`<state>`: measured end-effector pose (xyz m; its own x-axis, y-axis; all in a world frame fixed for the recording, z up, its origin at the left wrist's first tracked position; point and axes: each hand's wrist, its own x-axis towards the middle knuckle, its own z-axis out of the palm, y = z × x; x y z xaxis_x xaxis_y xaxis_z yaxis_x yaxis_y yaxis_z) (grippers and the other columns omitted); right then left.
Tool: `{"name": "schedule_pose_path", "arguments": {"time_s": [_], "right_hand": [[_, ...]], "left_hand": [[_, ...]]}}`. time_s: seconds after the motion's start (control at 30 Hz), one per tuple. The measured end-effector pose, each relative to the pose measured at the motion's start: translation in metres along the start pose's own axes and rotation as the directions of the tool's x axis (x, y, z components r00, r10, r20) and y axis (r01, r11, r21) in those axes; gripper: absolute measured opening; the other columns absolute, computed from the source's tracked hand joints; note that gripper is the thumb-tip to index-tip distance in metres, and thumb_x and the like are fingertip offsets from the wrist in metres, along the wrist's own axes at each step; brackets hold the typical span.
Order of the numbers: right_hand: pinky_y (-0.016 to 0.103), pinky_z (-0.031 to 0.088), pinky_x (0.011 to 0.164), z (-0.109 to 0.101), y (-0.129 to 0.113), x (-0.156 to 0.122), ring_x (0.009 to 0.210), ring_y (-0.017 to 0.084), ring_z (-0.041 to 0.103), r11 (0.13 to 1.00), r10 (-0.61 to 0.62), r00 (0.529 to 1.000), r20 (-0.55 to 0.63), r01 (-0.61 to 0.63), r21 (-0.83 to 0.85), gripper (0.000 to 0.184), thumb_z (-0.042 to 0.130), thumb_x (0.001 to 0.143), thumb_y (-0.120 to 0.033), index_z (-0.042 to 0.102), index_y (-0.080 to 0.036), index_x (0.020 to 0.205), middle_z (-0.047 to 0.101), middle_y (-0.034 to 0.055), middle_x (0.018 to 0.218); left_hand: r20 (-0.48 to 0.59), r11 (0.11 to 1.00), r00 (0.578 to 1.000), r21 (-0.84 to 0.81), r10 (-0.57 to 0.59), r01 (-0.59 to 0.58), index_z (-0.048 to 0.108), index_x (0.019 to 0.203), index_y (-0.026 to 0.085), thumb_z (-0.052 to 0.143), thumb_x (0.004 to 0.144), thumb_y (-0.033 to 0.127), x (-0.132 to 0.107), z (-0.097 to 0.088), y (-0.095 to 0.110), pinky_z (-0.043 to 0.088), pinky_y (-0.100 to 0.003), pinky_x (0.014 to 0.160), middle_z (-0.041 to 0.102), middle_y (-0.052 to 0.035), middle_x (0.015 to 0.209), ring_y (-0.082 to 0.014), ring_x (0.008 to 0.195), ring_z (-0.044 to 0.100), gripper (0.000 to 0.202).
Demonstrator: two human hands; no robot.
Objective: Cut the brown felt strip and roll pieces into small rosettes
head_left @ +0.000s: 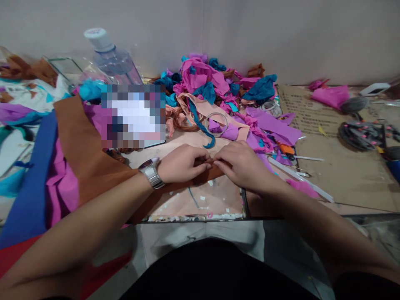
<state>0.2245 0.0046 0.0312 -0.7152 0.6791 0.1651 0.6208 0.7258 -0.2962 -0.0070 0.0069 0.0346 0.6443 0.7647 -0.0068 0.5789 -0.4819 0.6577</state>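
Note:
A long strip of brown crepe paper (84, 154) runs from the left side of the table under my left wrist to the middle. My left hand (184, 164), with a metal watch (151, 173) on its wrist, pinches the brown paper's edge between thumb and fingers. Close beside it, my right hand (242, 164) also has thumb and fingertips closed on the same edge. The fingertips of both hands nearly meet, and the paper between them looks folded or rolled. Below the hands lies a worn work board (200, 200) with small white flecks.
Crumpled pink, purple and teal scraps (206, 79) pile up behind my hands, with a clear ring (216, 125) among them. A clear bottle (117, 62) stands behind a pixelated screen (134, 116). Cardboard (340, 162) and white sticks (301, 179) lie right; blue paper (34, 183) hangs left.

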Motion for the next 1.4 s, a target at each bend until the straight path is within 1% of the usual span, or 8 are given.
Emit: {"name": "schedule_pose_path", "arguments": {"time_s": [0.23, 0.5, 0.67, 0.87, 1.0, 1.1, 1.3, 1.4], "right_hand": [[0.04, 0.04, 0.089, -0.007, 0.01, 0.002, 0.1, 0.027, 0.067, 0.996, 0.044, 0.998, -0.052, -0.04, 0.084, 0.021, 0.063, 0.096, -0.028, 0.073, -0.022, 0.114, 0.078, 0.0083, 0.109], [0.031, 0.051, 0.081, -0.02, 0.039, -0.001, 0.089, 0.02, 0.072, 0.917, 0.183, 0.983, -0.007, -0.168, 0.362, 0.021, 0.059, 0.097, -0.03, 0.076, -0.022, 0.107, 0.079, 0.0033, 0.099], [0.034, 0.053, 0.084, -0.028, 0.048, 0.0, 0.093, 0.023, 0.072, 0.914, 0.19, 0.981, 0.038, -0.19, 0.359, 0.028, 0.058, 0.099, -0.04, 0.076, -0.022, 0.109, 0.079, 0.0057, 0.103], [0.03, 0.055, 0.072, -0.031, 0.061, -0.002, 0.079, 0.019, 0.071, 0.782, 0.294, 0.952, 0.085, -0.291, 0.551, 0.047, 0.048, 0.102, -0.061, 0.073, -0.021, 0.107, 0.078, 0.0072, 0.098], [0.033, 0.055, 0.081, -0.032, 0.061, -0.004, 0.088, 0.021, 0.071, 0.891, 0.179, 0.98, 0.089, -0.2, 0.407, 0.045, 0.075, 0.087, -0.052, 0.073, -0.021, 0.119, 0.077, 0.0075, 0.108], [0.034, 0.055, 0.082, -0.031, 0.061, -0.003, 0.088, 0.021, 0.071, 0.919, 0.159, 0.983, 0.096, -0.183, 0.348, 0.038, 0.076, 0.085, -0.042, 0.075, -0.022, 0.118, 0.078, 0.0065, 0.108], [0.034, 0.055, 0.08, -0.031, 0.057, -0.001, 0.085, 0.021, 0.072, 0.877, 0.231, 0.967, 0.104, -0.253, 0.409, 0.025, 0.067, 0.09, -0.039, 0.08, -0.022, 0.103, 0.08, 0.0038, 0.096], [0.033, 0.056, 0.083, -0.032, 0.055, -0.001, 0.088, 0.021, 0.073, 0.832, 0.205, 0.97, 0.129, -0.243, 0.499, 0.024, 0.07, 0.089, -0.039, 0.08, -0.021, 0.101, 0.08, 0.0041, 0.098]], "left_hand": [[-0.05, 0.996, 0.998, 0.088, -0.024, 0.028, 0.069, 0.09, 0.018, 0.058, 0.091, 0.029, 0.0, -0.005, 0.0, 0.038, -0.029, 0.068, 0.071, -0.0013, 0.077, -0.0159, 0.069, 0.061, 0.015], [-0.082, 0.981, 0.996, 0.19, -0.032, 0.047, 0.06, 0.08, 0.018, 0.058, 0.081, 0.023, -0.001, -0.011, -0.008, 0.03, -0.029, 0.062, 0.057, 0.0013, 0.067, -0.0139, 0.061, 0.048, 0.006], [-0.067, 0.975, 0.997, 0.213, -0.044, 0.057, 0.059, 0.078, 0.018, 0.056, 0.083, 0.025, 0.0, -0.012, -0.009, 0.03, -0.03, 0.061, 0.058, 0.0, 0.068, -0.0144, 0.061, 0.048, 0.008], [-0.093, 0.972, 0.994, 0.222, -0.056, 0.076, 0.057, 0.078, 0.019, 0.056, 0.083, 0.025, 0.0, -0.013, -0.011, 0.03, -0.03, 0.061, 0.059, 0.0001, 0.069, -0.0146, 0.061, 0.049, 0.008], [-0.1, 0.979, 0.993, 0.185, -0.068, 0.085, 0.056, 0.077, 0.019, 0.056, 0.082, 0.024, 0.0, -0.015, -0.01, 0.03, -0.03, 0.061, 0.056, 0.0013, 0.067, -0.0142, 0.061, 0.048, 0.007], [-0.109, 0.982, 0.992, 0.172, -0.066, 0.084, 0.056, 0.076, 0.019, 0.056, 0.083, 0.023, 0.0, -0.017, -0.009, 0.029, -0.03, 0.061, 0.056, 0.0013, 0.067, -0.0138, 0.061, 0.047, 0.008], [-0.051, 0.991, 0.998, 0.124, -0.044, 0.05, 0.066, 0.087, 0.018, 0.059, 0.093, 0.051, 0.0, -0.015, -0.007, 0.029, -0.029, 0.06, 0.06, 0.0, 0.07, -0.0143, 0.062, 0.049, 0.034], [-0.051, 0.997, 0.997, 0.055, -0.051, 0.054, 0.068, 0.087, 0.017, 0.056, 0.097, 0.052, 0.0, -0.012, -0.008, 0.032, -0.028, 0.061, 0.061, 0.0001, 0.07, -0.0138, 0.063, 0.051, 0.038]]}}
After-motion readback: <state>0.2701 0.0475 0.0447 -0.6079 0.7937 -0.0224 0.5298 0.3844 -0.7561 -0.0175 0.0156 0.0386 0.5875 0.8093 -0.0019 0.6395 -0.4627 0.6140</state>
